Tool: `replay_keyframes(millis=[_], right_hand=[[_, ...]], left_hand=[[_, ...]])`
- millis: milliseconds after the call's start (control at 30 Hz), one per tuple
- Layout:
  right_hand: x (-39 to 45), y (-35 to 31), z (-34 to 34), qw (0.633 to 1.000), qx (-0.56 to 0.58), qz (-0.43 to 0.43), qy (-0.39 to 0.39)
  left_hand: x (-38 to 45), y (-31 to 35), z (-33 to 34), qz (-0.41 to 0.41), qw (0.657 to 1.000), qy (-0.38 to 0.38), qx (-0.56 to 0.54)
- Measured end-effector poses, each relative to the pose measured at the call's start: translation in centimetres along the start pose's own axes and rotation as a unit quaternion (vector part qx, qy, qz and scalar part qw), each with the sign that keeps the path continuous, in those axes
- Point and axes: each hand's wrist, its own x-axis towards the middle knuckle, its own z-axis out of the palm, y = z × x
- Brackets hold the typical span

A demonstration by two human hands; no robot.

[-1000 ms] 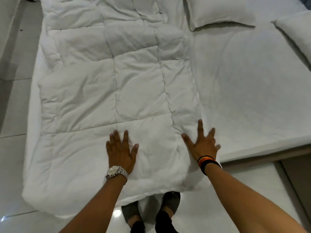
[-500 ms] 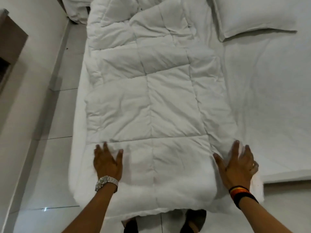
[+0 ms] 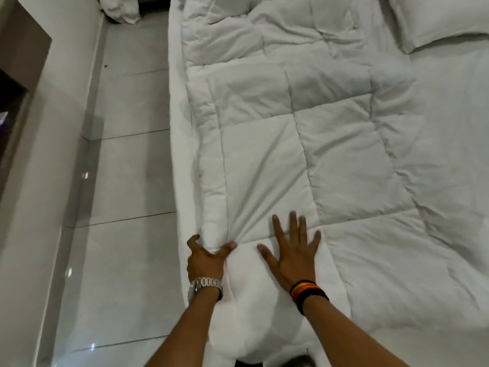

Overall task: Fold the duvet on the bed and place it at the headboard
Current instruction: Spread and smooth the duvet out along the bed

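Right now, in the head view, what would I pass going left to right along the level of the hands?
Glossy white tiled floor → left hand gripping the duvet's edge → right hand pressed flat → white quilted duvet.

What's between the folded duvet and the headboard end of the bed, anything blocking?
The headboard itself is out of frame. The duvet already stretches up the bed's left side toward the top. A pillow lies top right, beside that strip rather than on it. Left hand grips the duvet's edge; right hand presses flat on it.

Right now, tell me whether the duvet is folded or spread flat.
Folded lengthwise: the duvet lies as a doubled strip, bare sheet beside it. Left hand pinches its edge.
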Motion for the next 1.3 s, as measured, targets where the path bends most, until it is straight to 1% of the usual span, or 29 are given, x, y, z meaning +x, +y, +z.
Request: replay_keyframes(millis=[67, 167, 233, 267, 333, 433, 500, 567, 667, 700, 800, 867, 933, 1000, 1067, 1133, 1200, 1300], right_hand=[[-1.2, -0.4, 0.9, 0.999, -0.020, 0.017, -0.024], [-0.1, -1.2, -0.2, 0.999, 0.001, 0.048, -0.025], [1.2, -2.8, -1.9, 0.999, 0.025, 0.047, 0.003], [2.1, -3.9, -2.8, 0.998, 0.032, 0.049, 0.030], [4.5, -5.6, -4.5, 0.995, 0.052, 0.060, 0.066], [8.6, -8.4, -6.0, 0.990, 0.064, 0.076, 0.095], [12.1, -10.2, -5.9, 0.989, 0.064, 0.092, 0.101], [14.6, -11.1, -5.2, 0.987, 0.058, 0.112, 0.099], [18.8, -12.4, -1.6, 0.979, 0.060, 0.174, 0.089], [20.0, -13.2, -0.6, 0.975, 0.065, 0.193, 0.092], [22.7, -16.2, 1.1, 0.959, 0.099, 0.229, 0.131], [22.3, -17.9, 1.8, 0.956, 0.105, 0.226, 0.154], [21.2, -19.0, 3.0, 0.965, 0.068, 0.216, 0.129], [20.6, -19.7, 3.3, 0.967, 0.065, 0.229, 0.087], [21.7, -20.1, 1.6, 0.955, 0.101, 0.262, 0.099], [24.1, -20.9, -1.7, 0.941, 0.128, 0.277, 0.143], [27.3, -21.9, -4.9, 0.935, 0.143, 0.263, 0.189], [34.4, -23.2, -9.2, 0.937, 0.145, 0.224, 0.227]], left_hand=[[-0.2, -0.6, -0.6, 0.003, 1.000, -0.018, 0.013], [0.7, 0.8, -1.6, 0.032, 0.999, -0.032, 0.010], [2.1, 2.8, -2.8, 0.063, 0.997, -0.036, -0.029], [3.2, 4.1, -3.4, 0.076, 0.995, -0.041, -0.047], [5.7, 7.0, -4.3, 0.079, 0.993, -0.056, -0.063], [10.2, 12.0, -5.1, 0.104, 0.990, -0.069, -0.072], [13.8, 16.0, -4.7, 0.117, 0.986, -0.080, -0.088], [16.2, 19.2, -3.6, 0.107, 0.985, -0.103, -0.093], [19.3, 23.1, -0.7, 0.051, 0.983, -0.160, -0.077], [20.1, 23.7, 0.0, 0.048, 0.981, -0.168, -0.087], [22.3, 24.1, 0.0, 0.055, 0.974, -0.166, -0.142], [23.4, 22.2, -1.8, 0.056, 0.975, -0.152, -0.154], [24.2, 20.1, -4.1, 0.053, 0.977, -0.160, -0.130], [24.9, 19.0, -5.9, 0.057, 0.979, -0.179, -0.086], [26.2, 19.8, -7.4, 0.079, 0.977, -0.193, -0.050], [28.4, 22.4, -9.4, 0.089, 0.981, -0.164, -0.047], [31.6, 25.9, -10.9, 0.107, 0.982, -0.135, -0.075], [36.6, 32.8, -11.2, 0.126, 0.976, -0.144, -0.100]])
